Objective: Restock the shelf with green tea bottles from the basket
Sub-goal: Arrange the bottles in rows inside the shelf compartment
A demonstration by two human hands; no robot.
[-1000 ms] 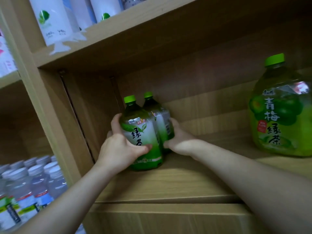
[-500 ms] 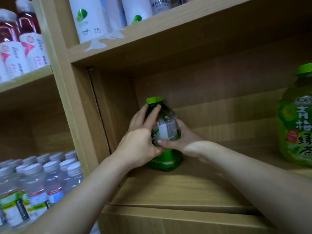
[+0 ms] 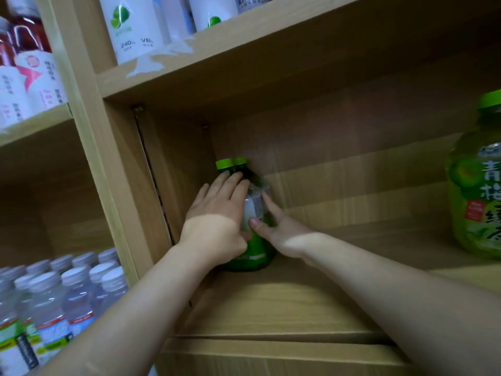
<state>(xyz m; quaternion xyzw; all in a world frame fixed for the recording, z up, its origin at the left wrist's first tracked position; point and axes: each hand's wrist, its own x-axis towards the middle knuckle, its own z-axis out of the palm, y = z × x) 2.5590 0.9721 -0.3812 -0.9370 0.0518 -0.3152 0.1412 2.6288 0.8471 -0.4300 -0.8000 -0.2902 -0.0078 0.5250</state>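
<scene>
Two green tea bottles with green caps [image 3: 224, 164] stand one behind the other in the back left corner of the wooden shelf [image 3: 271, 308]. The front bottle [image 3: 256, 213] has a white and green label. My left hand [image 3: 217, 221] lies over its front and left side, fingers stretched up toward the cap. On its right side rests my right hand [image 3: 284, 234], thumb and forefinger against the label. The rear bottle is mostly hidden. No basket is in view.
A large green plum tea bottle [image 3: 477, 202] stands at the shelf's right end. White bottles [image 3: 132, 28] fill the shelf above. Beyond the upright divider [image 3: 89, 147] to the left are red drink bottles [image 3: 24, 63] and, lower, several water bottles [image 3: 67, 294].
Both hands have pushed the two bottles deeper into the shelf's back left corner. My left fingers have flattened against the front bottle.
</scene>
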